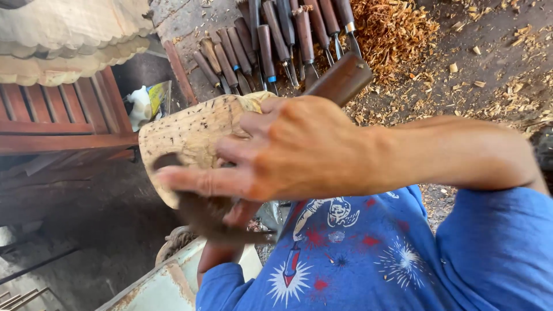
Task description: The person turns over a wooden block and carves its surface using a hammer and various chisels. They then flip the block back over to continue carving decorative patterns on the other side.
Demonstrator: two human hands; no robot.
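The ground (484, 63) here is bare dark earth, littered with pale wood chips and a heap of orange shavings (391, 29). A row of chisels (271, 43) with dark wooden handles lies side by side on a grey slab at the top, blades pointing toward the person. To the left stands a reddish slatted wooden frame (63, 115) with pale scalloped carved pieces (69, 40) stacked on it, and a crumpled white and yellow wrapper (148, 102) sits in the gap beside it.

The person, in a blue printed shirt (357, 253), holds a pale, speckled block of wood (193, 135) up in front of the chest. The right hand (294, 152) crosses over it, its grip wrapped around a dark-handled carving tool (340, 80) whose handle juts out above the knuckles; the index finger stretches along the block. That hand hides much of the block. The left hand (230, 222) is underneath, blurred, and seems to support the block, though I cannot tell how its grip is set.
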